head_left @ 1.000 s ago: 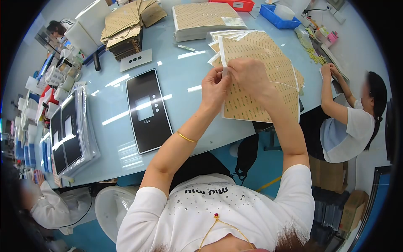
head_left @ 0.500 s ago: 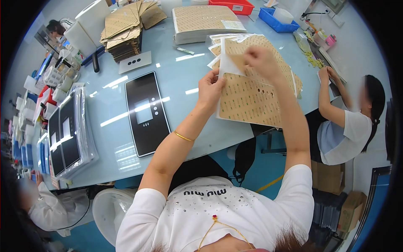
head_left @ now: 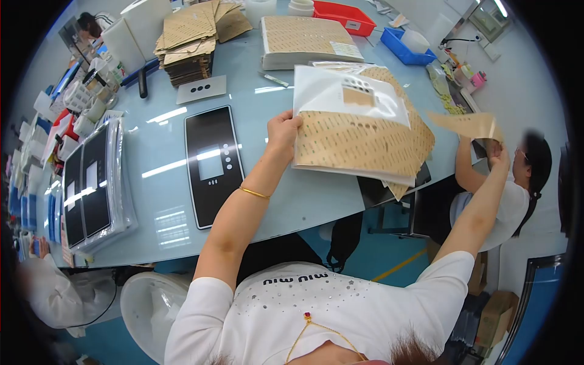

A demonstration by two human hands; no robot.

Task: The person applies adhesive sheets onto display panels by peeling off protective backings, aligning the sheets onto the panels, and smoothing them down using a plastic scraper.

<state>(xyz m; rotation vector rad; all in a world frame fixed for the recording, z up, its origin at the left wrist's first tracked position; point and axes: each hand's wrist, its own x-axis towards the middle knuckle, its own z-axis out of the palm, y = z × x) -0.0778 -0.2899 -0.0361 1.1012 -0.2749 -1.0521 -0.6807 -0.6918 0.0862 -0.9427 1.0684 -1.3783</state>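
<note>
My left hand (head_left: 282, 136) is closed on the left edge of a tan adhesive sheet (head_left: 359, 146) with printed backing. Across the sheet's upper part, where the tan backing is off, a white area (head_left: 322, 85) with cut-outs shows. More tan sheets lie beneath it, fanned at the right. Far off to the right, my right hand (head_left: 499, 155) grips a loose piece of tan backing paper (head_left: 467, 123), which curls out to the left. A black panel (head_left: 213, 182) with a rectangular window and small round holes lies flat on the table, left of my left hand.
A thick stack of tan sheets (head_left: 304, 39), a pile of brown pieces (head_left: 185, 45), a red tray (head_left: 344, 18) and a blue tray (head_left: 407, 52) stand at the back. Wrapped black panels (head_left: 91, 188) lie left. A co-worker (head_left: 517, 188) sits close behind my right hand.
My right hand has swung from above the sheet out to the right, carrying the strip of backing paper off it. The white area on the sheet is now larger.
</note>
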